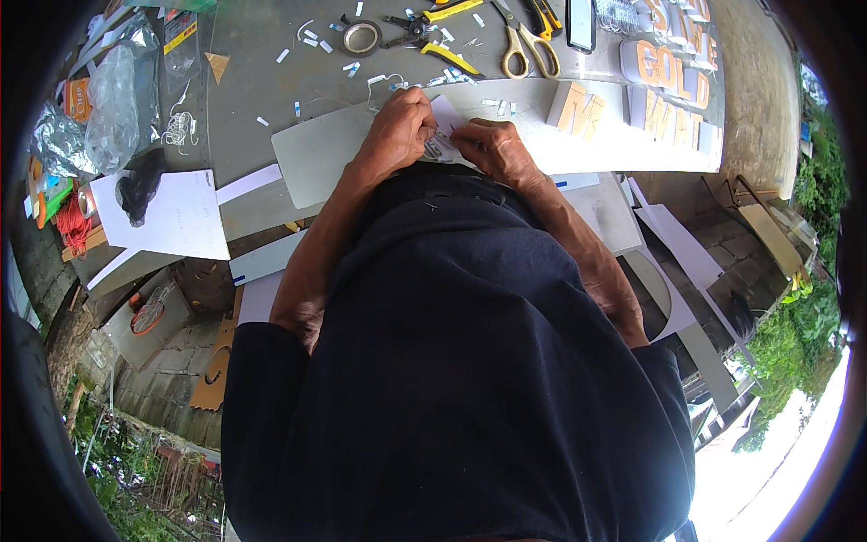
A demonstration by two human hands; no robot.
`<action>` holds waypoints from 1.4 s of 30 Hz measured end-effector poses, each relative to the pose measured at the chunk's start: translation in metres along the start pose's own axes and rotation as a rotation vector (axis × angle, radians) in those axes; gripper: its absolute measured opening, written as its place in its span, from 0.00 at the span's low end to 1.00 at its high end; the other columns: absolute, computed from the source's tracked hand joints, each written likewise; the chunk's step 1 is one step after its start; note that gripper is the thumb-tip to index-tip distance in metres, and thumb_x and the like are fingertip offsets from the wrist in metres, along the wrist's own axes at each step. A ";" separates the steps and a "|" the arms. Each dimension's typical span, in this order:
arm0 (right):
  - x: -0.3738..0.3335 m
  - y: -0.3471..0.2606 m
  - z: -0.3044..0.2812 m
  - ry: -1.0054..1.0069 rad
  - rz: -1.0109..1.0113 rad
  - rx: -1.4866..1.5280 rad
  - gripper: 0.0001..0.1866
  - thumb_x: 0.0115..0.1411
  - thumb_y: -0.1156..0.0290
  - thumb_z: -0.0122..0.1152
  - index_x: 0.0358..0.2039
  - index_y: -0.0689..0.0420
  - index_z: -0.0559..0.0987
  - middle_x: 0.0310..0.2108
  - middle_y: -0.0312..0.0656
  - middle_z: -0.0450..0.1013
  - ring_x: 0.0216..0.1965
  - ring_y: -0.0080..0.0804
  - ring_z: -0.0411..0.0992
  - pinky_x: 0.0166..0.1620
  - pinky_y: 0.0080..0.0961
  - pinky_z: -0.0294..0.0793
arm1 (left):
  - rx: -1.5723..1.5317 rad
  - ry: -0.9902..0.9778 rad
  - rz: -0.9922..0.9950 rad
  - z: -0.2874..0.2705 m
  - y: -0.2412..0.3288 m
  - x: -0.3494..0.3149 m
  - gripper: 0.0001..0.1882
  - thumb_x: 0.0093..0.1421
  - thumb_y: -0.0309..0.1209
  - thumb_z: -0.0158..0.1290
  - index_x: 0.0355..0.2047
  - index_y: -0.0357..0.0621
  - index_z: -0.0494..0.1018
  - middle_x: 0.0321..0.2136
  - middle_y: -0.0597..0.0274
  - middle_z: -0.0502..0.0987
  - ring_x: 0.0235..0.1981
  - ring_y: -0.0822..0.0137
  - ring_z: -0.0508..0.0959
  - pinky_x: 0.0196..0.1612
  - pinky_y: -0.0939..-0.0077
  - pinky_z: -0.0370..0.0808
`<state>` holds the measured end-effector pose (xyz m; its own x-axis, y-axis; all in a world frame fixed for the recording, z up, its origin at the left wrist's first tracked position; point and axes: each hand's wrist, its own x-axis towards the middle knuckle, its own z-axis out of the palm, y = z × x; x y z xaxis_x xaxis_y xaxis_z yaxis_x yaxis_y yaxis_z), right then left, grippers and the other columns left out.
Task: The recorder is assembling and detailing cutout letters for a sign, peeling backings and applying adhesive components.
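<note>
My left hand point(404, 126) is closed, fingers pinched together, close to my body at the table's near edge. Its fingertips hide whatever they hold. Just to the right, my right hand point(495, 144) is closed too, with curled fingers beside a small white piece point(444, 114). What the right fingers grip is too small to tell. Beneath both hands lies a long whitish sheet point(316, 144) on the grey table. Small white-and-blue light strips point(375, 81) with thin wire lie just beyond my hands.
Scissors point(531, 45), yellow-handled cutters point(450, 60), a tape roll point(361, 38) and a phone point(581, 25) lie at the far side. Block letters with orange-brown faces point(664, 68) stand at the right. Plastic bags point(113, 108) and a white paper point(163, 226) are at the left.
</note>
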<state>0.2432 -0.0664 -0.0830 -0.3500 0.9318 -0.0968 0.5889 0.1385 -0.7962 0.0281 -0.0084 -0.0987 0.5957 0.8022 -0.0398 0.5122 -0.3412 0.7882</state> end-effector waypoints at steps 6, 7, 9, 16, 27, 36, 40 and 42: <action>0.000 0.001 -0.001 -0.001 -0.014 -0.004 0.07 0.60 0.74 0.64 0.39 0.58 0.83 0.32 0.47 0.80 0.34 0.45 0.81 0.38 0.36 0.79 | -0.029 -0.022 0.006 -0.002 -0.001 0.001 0.05 0.49 0.17 0.61 0.26 0.38 0.78 0.36 0.58 0.75 0.44 0.56 0.76 0.49 0.64 0.73; 0.001 0.001 -0.001 -0.010 -0.006 0.001 0.07 0.60 0.74 0.64 0.39 0.58 0.83 0.32 0.47 0.80 0.34 0.45 0.81 0.38 0.35 0.79 | -0.028 -0.021 0.005 -0.002 -0.001 0.001 0.05 0.49 0.17 0.61 0.26 0.38 0.78 0.36 0.58 0.75 0.44 0.56 0.76 0.49 0.64 0.73; 0.001 0.002 -0.001 -0.019 0.001 0.006 0.07 0.60 0.74 0.64 0.39 0.58 0.83 0.32 0.47 0.80 0.34 0.45 0.81 0.37 0.35 0.79 | -0.029 -0.020 -0.001 -0.002 -0.001 0.001 0.05 0.49 0.17 0.62 0.26 0.38 0.78 0.36 0.58 0.75 0.44 0.56 0.76 0.49 0.64 0.73; 0.001 0.003 0.000 -0.007 -0.027 -0.009 0.07 0.59 0.75 0.64 0.39 0.58 0.83 0.32 0.47 0.80 0.33 0.45 0.81 0.37 0.35 0.80 | -0.064 0.056 0.037 0.000 0.000 0.000 0.06 0.44 0.16 0.61 0.23 0.37 0.78 0.33 0.55 0.76 0.41 0.53 0.76 0.47 0.64 0.73; 0.002 0.003 0.001 -0.002 -0.031 -0.020 0.07 0.59 0.74 0.64 0.38 0.59 0.83 0.32 0.48 0.80 0.33 0.46 0.81 0.37 0.36 0.80 | 0.002 0.018 0.044 -0.002 0.002 -0.002 0.06 0.49 0.18 0.62 0.27 0.38 0.78 0.36 0.59 0.75 0.44 0.56 0.76 0.49 0.64 0.74; 0.002 -0.005 0.004 0.022 0.006 0.002 0.05 0.57 0.77 0.62 0.35 0.61 0.80 0.31 0.50 0.78 0.33 0.51 0.79 0.38 0.41 0.78 | 0.029 0.032 0.064 -0.004 0.006 -0.002 0.05 0.49 0.18 0.61 0.28 0.40 0.79 0.36 0.59 0.74 0.44 0.56 0.76 0.50 0.63 0.74; 0.002 -0.005 0.005 0.037 -0.002 -0.004 0.04 0.57 0.78 0.61 0.34 0.61 0.80 0.32 0.50 0.78 0.33 0.53 0.79 0.38 0.41 0.78 | 0.023 0.032 0.084 -0.004 0.003 -0.002 0.06 0.49 0.18 0.61 0.28 0.40 0.79 0.36 0.59 0.74 0.43 0.56 0.76 0.50 0.63 0.74; 0.002 -0.004 0.006 0.039 0.003 -0.001 0.04 0.57 0.78 0.61 0.34 0.61 0.80 0.32 0.50 0.78 0.33 0.53 0.79 0.38 0.41 0.78 | 0.023 0.020 0.079 -0.004 0.004 -0.001 0.06 0.49 0.18 0.61 0.29 0.40 0.80 0.35 0.60 0.74 0.43 0.56 0.76 0.50 0.63 0.74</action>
<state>0.2355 -0.0674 -0.0836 -0.3189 0.9447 -0.0759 0.5909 0.1356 -0.7953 0.0270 -0.0085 -0.0933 0.6223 0.7820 0.0343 0.4785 -0.4147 0.7740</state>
